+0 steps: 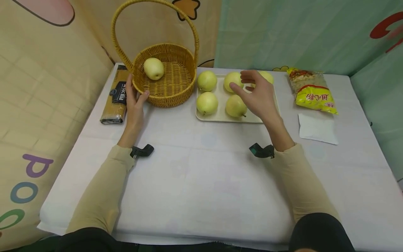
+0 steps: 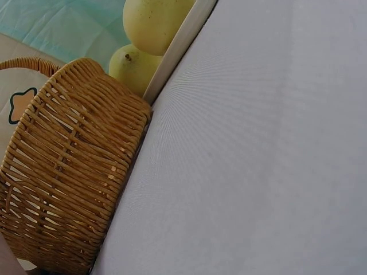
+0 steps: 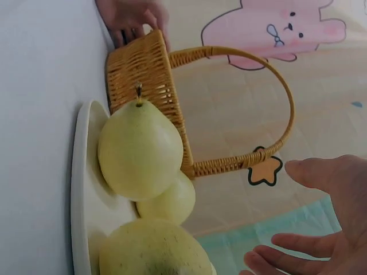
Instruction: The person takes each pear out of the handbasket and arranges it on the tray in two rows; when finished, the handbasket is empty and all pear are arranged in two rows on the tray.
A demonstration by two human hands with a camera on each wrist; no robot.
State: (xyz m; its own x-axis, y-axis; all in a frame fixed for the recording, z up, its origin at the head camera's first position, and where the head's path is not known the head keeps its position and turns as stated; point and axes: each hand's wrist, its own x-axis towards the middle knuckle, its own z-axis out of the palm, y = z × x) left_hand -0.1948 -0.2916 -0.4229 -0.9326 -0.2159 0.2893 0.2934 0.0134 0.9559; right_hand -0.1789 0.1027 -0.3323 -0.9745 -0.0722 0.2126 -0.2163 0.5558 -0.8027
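My left hand (image 1: 135, 105) holds the left side of a round wicker basket (image 1: 170, 99), its thumb near the front of the rim. The basket has a tall arched handle, and one pale yellow-green pear (image 1: 154, 68) lies inside at the left. In the left wrist view the woven wall of the basket (image 2: 74, 154) fills the left side. Above a cream tray (image 1: 217, 118) with several pears (image 1: 206, 103) hovers my right hand (image 1: 259, 94), fingers loosely bent and thumb apart, with nothing in it. The right wrist view shows this hand (image 3: 321, 229) beside the pears (image 3: 140, 152).
A long packet with a black label (image 1: 119, 94) lies left of the basket. Right of the tray are a yellow food bag (image 1: 313, 91) and a white packet (image 1: 317, 129). Printed curtains (image 1: 292, 35) hang behind the white-covered table (image 1: 201, 182).
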